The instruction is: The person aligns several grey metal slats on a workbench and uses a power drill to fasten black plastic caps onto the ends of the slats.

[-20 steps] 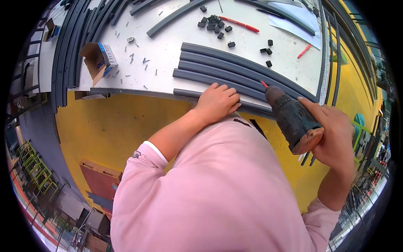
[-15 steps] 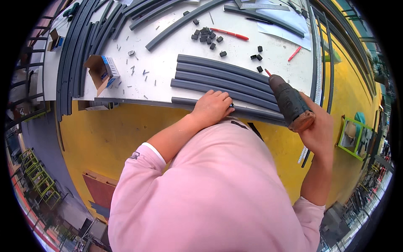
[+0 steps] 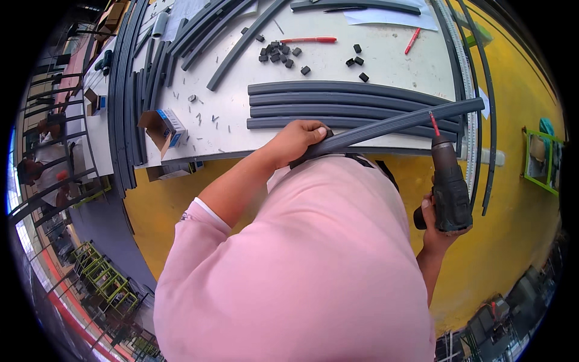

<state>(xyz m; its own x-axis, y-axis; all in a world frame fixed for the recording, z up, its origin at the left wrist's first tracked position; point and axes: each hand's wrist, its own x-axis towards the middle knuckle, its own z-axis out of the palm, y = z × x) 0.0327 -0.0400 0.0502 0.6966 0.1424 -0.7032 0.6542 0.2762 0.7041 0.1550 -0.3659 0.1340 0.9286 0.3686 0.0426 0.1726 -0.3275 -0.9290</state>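
Note:
My left hand is closed around the near end of a grey ribbed profile bar, thumb on top, close against my body. That bar slants up to the right, across several matching grey bars lying side by side on the white table. In my right hand is a dark cordless drill, its red-tipped bit pointing away from me. The bit's tip overlaps the slanted bar near its far end; whether they touch I cannot tell. A small black piece shows beside my left thumb.
Black end caps and a red marker lie farther back on the table. An opened small box stands left, near scattered screws. Long bars line the left side, and a metal ruler runs along the right.
My left hand has lifted the front bar off the table edge and swung its far end up to the right. The drill has moved lower and right, its bit now at the bar.

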